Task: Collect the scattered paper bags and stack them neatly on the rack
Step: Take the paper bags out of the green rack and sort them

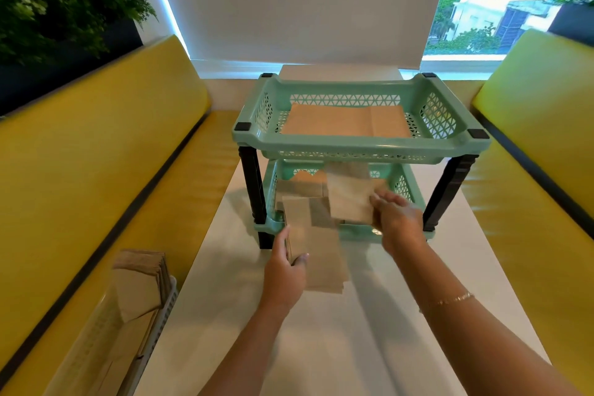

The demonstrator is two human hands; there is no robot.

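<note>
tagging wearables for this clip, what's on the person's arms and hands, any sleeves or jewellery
Both forearms are bare, with no sleeves in view and no gloves. The right wrist carries a thin chain bracelet in a light gold tone. The left hand and its wrist show no jewellery or watch. The right hand shows no rings that I can make out; its fingers are blurred.

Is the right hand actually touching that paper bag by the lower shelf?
Touching: the head view shows the right hand gripping the paper bag by its right edge.
</note>
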